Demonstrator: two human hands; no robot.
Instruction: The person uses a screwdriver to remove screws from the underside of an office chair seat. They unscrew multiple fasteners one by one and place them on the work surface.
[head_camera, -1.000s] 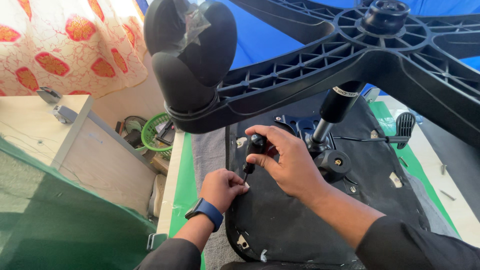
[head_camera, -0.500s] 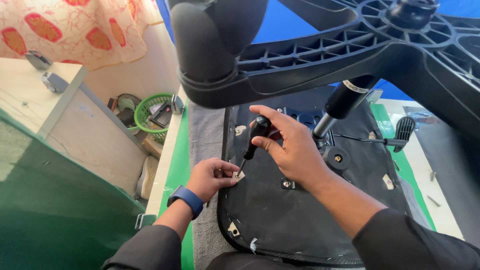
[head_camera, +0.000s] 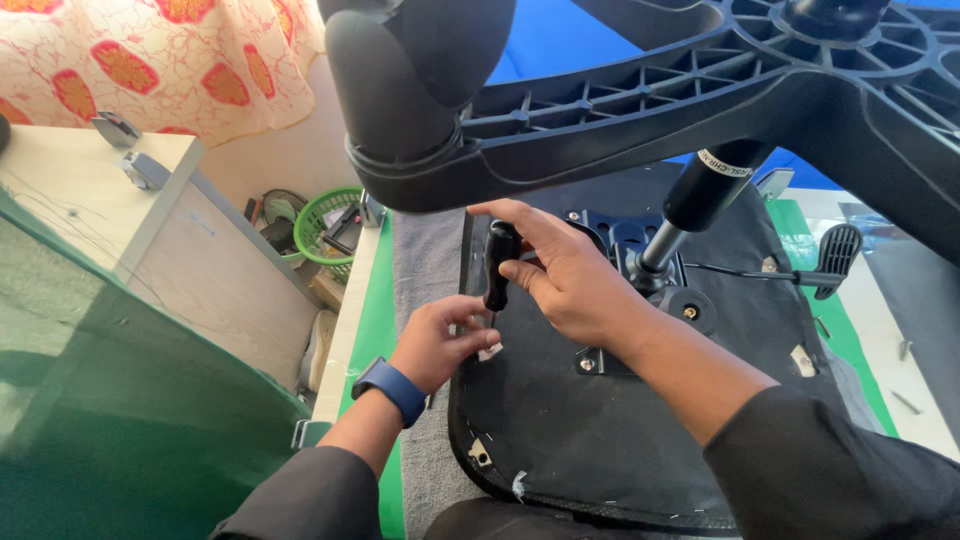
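The right hand (head_camera: 565, 280) is wrapped tight around the black handle of a screwdriver (head_camera: 497, 266), held nearly upright with its thin shaft pointing down at a small pale bracket (head_camera: 490, 352) near the left edge of the upturned chair seat (head_camera: 620, 430). The left hand (head_camera: 437, 342), a blue watch (head_camera: 389, 389) on its wrist, pinches its fingertips together around the shaft just above that bracket. Over both hands spreads the black star base (head_camera: 640, 110) with one caster (head_camera: 415, 80), and a green basket (head_camera: 325, 225) sits beyond on the left
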